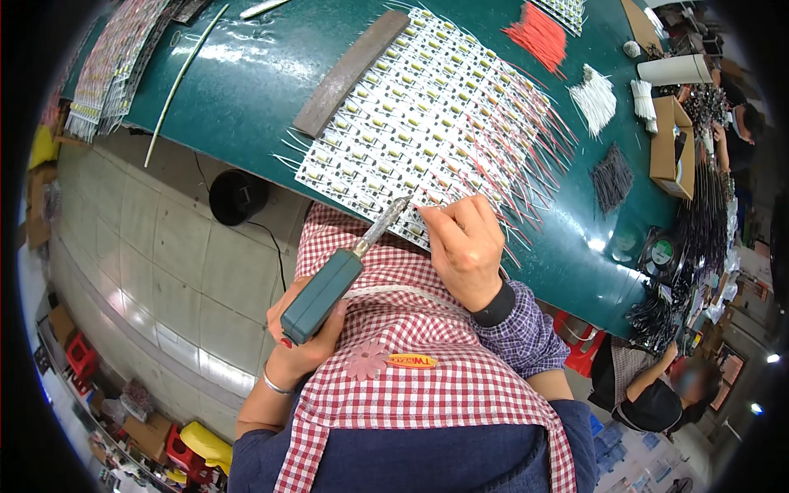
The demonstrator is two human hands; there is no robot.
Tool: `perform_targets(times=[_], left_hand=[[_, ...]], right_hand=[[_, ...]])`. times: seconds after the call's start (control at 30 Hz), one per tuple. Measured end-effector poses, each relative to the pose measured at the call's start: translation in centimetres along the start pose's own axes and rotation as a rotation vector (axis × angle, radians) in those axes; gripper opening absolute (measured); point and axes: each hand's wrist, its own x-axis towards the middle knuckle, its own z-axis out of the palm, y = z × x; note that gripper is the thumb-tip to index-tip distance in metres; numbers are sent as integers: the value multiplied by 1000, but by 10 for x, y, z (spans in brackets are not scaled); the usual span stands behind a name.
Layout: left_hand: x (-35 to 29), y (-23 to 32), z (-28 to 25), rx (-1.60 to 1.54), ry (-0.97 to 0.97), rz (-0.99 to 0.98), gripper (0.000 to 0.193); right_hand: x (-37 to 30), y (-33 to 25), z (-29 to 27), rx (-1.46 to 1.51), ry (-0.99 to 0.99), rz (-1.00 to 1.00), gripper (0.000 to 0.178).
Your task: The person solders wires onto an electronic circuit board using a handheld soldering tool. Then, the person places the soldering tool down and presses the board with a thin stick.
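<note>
A dark green, blocky-handled soldering tool [322, 294] with a slender metal barrel is being gripped in the left hand [311, 352], whose fingers are being wrapped around the handle. The barrel is being pointed up and to the right, its tip being held at the near part of a broad white circuit-board panel [386, 135], covered in rows of small yellow and black components. By the right hand [466, 255], the thumb and index finger are being brought close together just beside that tip, over the near edge of the panel; whether a wire is being pinched there cannot be told, the detail being too small.

The panel is being supported by a glossy green tabletop [226, 99], its near edge being set along the table's edge, in front of a red-and-white checked apron [448, 378]. Its upper left side is being overlain by a long, dark brown bar [352, 72]. Along its right side, thin red and white wires [526, 160] are being splayed outward over the table.

Farther right, a bunch of red wires [538, 37], a bunch of white wires [593, 100] and a bunch of dark grey wires [611, 178] are being held apart from one another on the tabletop, near an open brown cardboard box [674, 152].
</note>
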Motion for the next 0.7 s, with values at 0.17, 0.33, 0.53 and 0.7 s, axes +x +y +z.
perform_targets(times=[0.17, 0.33, 0.53, 0.7], left_hand=[[2, 4, -1, -7, 6, -27, 22], [5, 7, -2, 43, -8, 1, 21], [8, 12, 0, 15, 28, -58, 20], [5, 9, 1, -22, 44, -85, 18]], right_hand=[[-1, 0, 5, 3, 16, -7, 23], [-1, -2, 4, -1, 6, 1, 22], [-3, -3, 7, -6, 8, 12, 20], [-3, -4, 6, -15, 2, 18, 21]])
